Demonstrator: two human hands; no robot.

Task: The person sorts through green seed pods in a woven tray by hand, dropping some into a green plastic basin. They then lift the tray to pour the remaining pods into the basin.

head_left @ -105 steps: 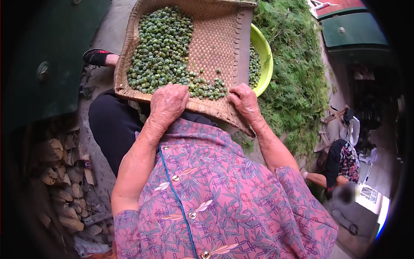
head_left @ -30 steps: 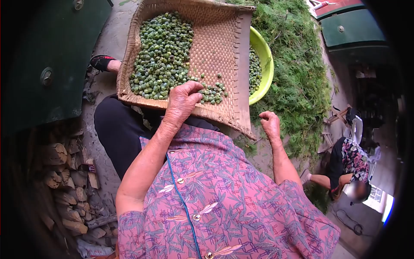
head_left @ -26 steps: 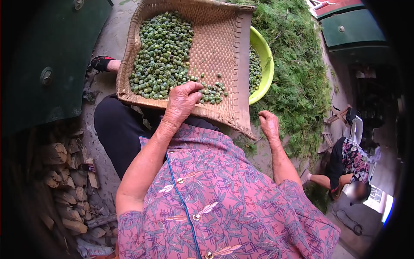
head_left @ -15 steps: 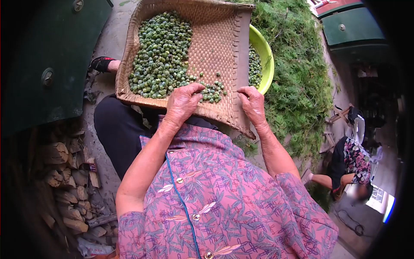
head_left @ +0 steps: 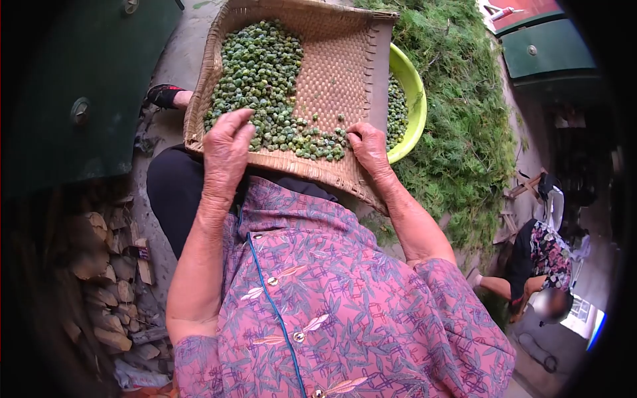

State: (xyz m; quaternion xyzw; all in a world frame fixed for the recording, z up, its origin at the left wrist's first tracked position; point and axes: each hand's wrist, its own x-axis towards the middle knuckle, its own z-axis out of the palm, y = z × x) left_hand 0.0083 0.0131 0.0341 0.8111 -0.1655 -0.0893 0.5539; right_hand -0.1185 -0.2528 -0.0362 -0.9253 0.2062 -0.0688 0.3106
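A woven basket tray [head_left: 335,73] rests on the lap, with a heap of small round green cones or fruits [head_left: 262,66] along its left side. A thinner scatter of them runs along the near edge. Above the near left part of the heap is my left hand [head_left: 227,142], fingers bent, thumb apart from the index finger. My right hand [head_left: 369,147] is at the tray's right side, beside the scatter, thumb and index finger drawn together. Whatever lies between those fingertips is too small to make out. A yellow-green basin [head_left: 417,109] holding more of the green pieces stands partly behind the tray's right edge.
Cut green conifer foliage [head_left: 458,119] covers the ground on the right. Split firewood [head_left: 116,285] is stacked at lower left, below a dark green cabinet [head_left: 60,86]. At far right another person [head_left: 547,255] bends near a wooden stool [head_left: 521,192].
My left hand has moved left, from the scattered pieces to the heap. The scatter near the front edge is now larger. My right hand has shifted left, in over the tray.
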